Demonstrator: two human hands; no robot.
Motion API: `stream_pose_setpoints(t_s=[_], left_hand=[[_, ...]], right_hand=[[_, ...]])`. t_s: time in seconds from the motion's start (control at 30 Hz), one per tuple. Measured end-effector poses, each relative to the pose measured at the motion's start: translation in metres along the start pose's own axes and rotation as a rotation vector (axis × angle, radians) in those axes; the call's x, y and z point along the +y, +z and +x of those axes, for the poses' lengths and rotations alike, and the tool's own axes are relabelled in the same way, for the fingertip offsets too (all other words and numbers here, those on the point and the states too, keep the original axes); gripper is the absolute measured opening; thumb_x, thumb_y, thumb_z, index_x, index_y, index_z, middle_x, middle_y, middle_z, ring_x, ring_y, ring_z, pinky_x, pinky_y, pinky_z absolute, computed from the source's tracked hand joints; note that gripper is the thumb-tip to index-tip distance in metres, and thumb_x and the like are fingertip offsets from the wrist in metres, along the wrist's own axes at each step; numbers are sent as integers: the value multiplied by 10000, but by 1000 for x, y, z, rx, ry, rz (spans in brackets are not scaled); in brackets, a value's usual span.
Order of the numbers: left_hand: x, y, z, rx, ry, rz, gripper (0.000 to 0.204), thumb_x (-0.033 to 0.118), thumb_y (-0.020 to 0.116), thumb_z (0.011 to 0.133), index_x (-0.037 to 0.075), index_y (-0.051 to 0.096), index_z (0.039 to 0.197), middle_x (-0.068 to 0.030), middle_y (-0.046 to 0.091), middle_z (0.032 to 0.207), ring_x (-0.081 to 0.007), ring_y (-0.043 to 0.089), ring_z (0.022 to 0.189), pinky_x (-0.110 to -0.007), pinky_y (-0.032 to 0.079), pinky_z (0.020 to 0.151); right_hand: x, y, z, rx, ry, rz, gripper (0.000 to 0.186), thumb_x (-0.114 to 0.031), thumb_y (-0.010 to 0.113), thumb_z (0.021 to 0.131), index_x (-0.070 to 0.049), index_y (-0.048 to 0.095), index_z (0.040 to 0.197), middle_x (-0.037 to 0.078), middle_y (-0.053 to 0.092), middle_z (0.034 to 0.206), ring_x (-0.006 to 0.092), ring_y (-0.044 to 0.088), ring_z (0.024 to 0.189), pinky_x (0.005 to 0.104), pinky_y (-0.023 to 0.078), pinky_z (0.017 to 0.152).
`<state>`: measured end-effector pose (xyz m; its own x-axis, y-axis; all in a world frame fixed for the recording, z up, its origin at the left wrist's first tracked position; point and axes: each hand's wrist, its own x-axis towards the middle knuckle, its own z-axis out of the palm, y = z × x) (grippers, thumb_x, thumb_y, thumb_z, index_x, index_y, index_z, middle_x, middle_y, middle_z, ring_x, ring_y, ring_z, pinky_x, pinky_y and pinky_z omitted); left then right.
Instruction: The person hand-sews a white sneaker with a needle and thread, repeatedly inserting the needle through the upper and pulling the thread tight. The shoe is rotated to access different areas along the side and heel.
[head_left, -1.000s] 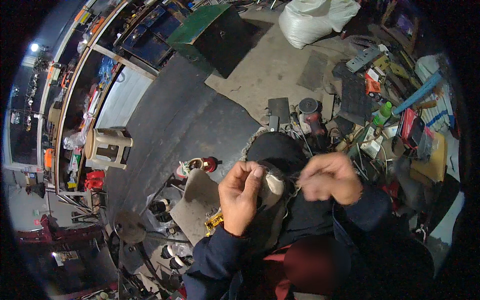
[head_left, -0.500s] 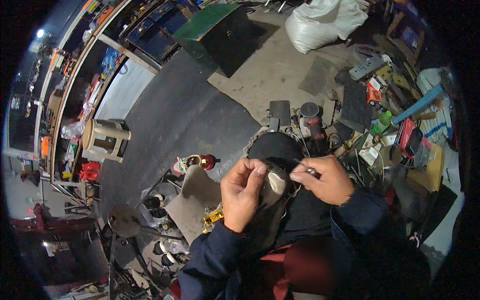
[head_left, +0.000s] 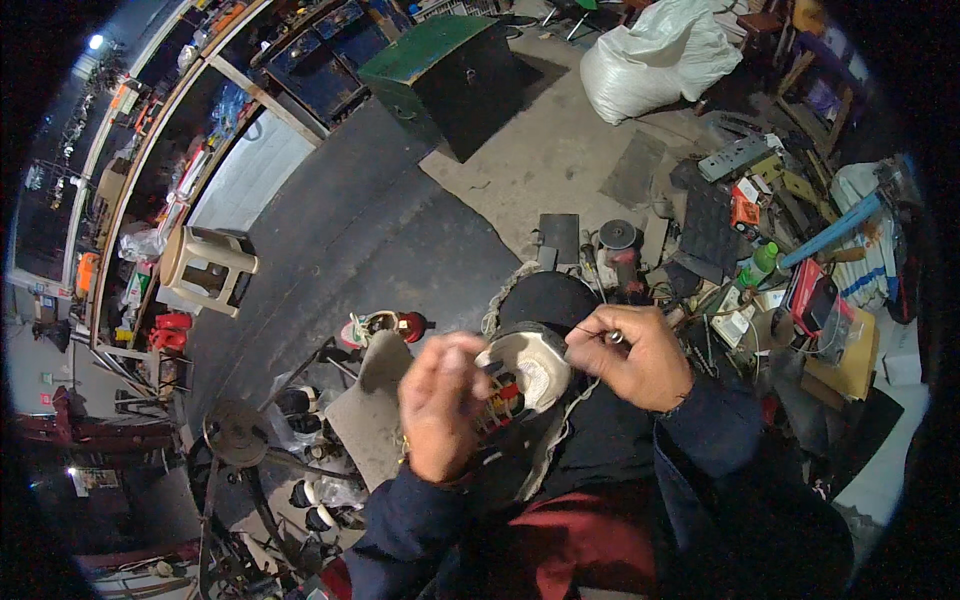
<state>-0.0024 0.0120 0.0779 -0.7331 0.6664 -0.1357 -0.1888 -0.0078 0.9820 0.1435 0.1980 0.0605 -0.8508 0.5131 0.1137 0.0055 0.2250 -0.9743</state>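
Note:
A dark item with a cream lining (head_left: 535, 365), possibly a shoe, rests on my lap, with small red and yellow parts inside or beside it. My right hand (head_left: 630, 355) is closed on a small shiny metal tool (head_left: 616, 338) at its right edge; a thin dark strand shows by the fingers. At the item's left, my left hand (head_left: 440, 405) is curled and smeared by motion; whether it grips anything is unclear. A frayed pale strip (head_left: 545, 450) runs along the item's side over my dark clothing.
An angle grinder (head_left: 620, 255) lies beyond my knee amid heaped tools, boxes and a green bottle (head_left: 757, 265). Ahead are a green chest (head_left: 430, 50) and white sack (head_left: 655, 65). At left stand a plastic stool (head_left: 205, 265) and shelving; a red-rimmed object (head_left: 400, 328) sits near the left knee.
My left hand has moved left from the item's edge, uncovering more lining and coloured parts. My right hand, with the metal tool, has shifted slightly toward me and left. The view has tilted slightly.

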Motion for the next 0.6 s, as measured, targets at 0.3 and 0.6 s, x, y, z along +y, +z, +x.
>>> stream_pose_setpoints(t_s=[0.3,0.6], left_hand=[[5,-161,-50,410,112,-250,239,318,495,1086,112,602,1144,70,364,610,-60,261,476,-247,241,446],[-64,-317,-128,781,-108,-273,220,323,523,1071,113,590,1060,82,251,575,-70,196,455,-256,226,403]], right_hand=[[19,16,-10,-34,-10,-150,489,-338,917,737,-61,515,696,36,508,578,142,476,494,319,391,476],[33,29,-10,33,-32,-17,464,-237,901,780,-71,486,655,31,460,542,117,424,473,319,344,453]])
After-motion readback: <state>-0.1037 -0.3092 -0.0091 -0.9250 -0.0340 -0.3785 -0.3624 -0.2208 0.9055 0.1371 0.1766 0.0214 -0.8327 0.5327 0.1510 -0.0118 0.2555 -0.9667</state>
